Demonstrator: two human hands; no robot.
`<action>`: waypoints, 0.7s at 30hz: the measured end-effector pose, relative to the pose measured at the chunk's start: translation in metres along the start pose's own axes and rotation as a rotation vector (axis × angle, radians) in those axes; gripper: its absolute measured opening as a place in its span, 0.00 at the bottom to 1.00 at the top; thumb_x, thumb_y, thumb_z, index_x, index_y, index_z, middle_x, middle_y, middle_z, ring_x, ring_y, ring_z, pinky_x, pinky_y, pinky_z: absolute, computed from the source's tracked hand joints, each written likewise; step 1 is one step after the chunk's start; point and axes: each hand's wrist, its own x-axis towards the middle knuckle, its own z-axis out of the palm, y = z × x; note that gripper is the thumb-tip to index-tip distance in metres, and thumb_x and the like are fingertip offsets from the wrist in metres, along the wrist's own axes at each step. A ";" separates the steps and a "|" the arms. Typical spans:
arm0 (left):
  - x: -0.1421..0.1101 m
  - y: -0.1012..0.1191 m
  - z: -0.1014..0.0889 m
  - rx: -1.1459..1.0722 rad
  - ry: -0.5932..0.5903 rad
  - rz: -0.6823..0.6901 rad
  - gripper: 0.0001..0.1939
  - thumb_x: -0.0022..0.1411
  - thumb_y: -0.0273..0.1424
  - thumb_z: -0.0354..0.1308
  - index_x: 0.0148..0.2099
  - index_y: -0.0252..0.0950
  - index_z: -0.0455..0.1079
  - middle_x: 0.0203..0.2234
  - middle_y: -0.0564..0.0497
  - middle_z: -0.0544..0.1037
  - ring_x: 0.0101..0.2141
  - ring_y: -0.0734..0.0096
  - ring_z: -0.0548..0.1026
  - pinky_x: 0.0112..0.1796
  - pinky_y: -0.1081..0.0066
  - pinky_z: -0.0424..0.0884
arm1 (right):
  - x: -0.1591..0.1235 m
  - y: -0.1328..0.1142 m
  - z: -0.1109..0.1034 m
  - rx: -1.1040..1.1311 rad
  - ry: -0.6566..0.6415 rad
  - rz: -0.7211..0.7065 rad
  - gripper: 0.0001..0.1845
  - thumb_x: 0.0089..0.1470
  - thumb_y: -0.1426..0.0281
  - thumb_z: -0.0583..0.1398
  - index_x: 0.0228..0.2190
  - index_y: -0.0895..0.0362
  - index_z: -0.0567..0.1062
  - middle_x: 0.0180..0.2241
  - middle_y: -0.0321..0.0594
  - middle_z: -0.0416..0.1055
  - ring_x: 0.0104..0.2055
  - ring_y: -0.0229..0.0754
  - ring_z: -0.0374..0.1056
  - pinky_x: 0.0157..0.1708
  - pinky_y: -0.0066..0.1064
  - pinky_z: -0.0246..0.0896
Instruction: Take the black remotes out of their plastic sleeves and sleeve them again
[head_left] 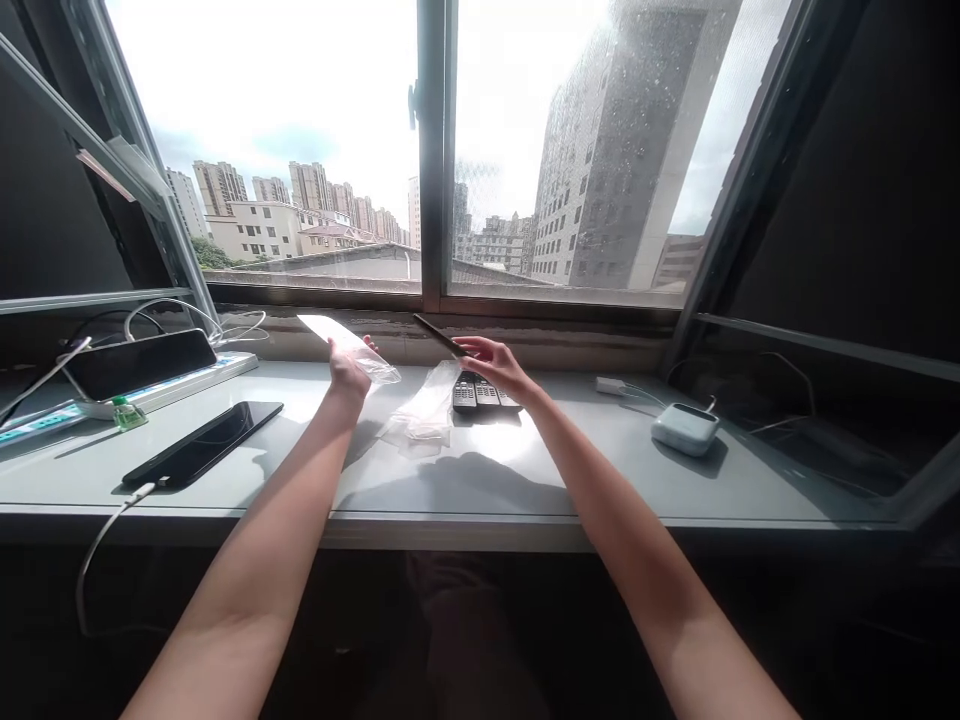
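Observation:
My left hand (349,370) is closed on a clear plastic bag (330,330), held above the desk with its upper part bright in the window light. In my right hand (499,365) is a thin dark remote control (437,335), gripped near its lower end and tilted up to the left. Below that hand, black remote controls (486,395) with rows of buttons lie side by side on the desk. Between my hands rests a loose pile of clear plastic bags (424,415), partly against the remotes.
On the left of the desk (465,490) lies a phone (206,445) with a cable; behind it a second phone (139,365) leans on a power strip (169,385), near a small green bottle (127,413). A pale rounded box (686,428) sits right. A window (435,150) stands behind.

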 end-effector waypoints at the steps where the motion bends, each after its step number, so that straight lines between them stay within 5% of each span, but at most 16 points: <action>1: 0.001 0.001 -0.002 -0.014 0.032 0.009 0.33 0.69 0.55 0.31 0.52 0.37 0.66 0.28 0.49 0.72 0.25 0.70 0.70 0.31 0.72 0.69 | -0.002 -0.003 0.008 0.041 -0.083 -0.080 0.20 0.55 0.73 0.63 0.50 0.58 0.76 0.47 0.43 0.76 0.47 0.41 0.72 0.49 0.31 0.66; 7: 0.000 0.002 -0.002 -0.082 0.161 0.027 0.33 0.70 0.54 0.28 0.51 0.37 0.65 0.31 0.48 0.72 0.27 0.70 0.69 0.32 0.72 0.67 | -0.014 -0.011 0.033 0.065 -0.296 -0.088 0.17 0.52 0.76 0.66 0.45 0.59 0.79 0.46 0.45 0.77 0.50 0.43 0.71 0.51 0.33 0.63; 17: -0.001 0.008 0.001 -0.232 0.237 -0.011 0.33 0.68 0.56 0.31 0.51 0.38 0.67 0.25 0.52 0.71 0.22 0.69 0.68 0.27 0.71 0.69 | -0.010 0.003 0.033 0.115 -0.292 -0.066 0.17 0.51 0.75 0.67 0.45 0.58 0.79 0.46 0.44 0.76 0.51 0.45 0.71 0.51 0.34 0.63; 21: -0.010 0.002 0.009 -0.199 0.162 0.014 0.32 0.70 0.54 0.32 0.53 0.38 0.67 0.27 0.49 0.72 0.24 0.69 0.70 0.30 0.71 0.70 | -0.012 0.003 0.042 0.018 -0.184 -0.096 0.18 0.52 0.74 0.68 0.46 0.55 0.78 0.48 0.40 0.76 0.51 0.46 0.70 0.51 0.36 0.64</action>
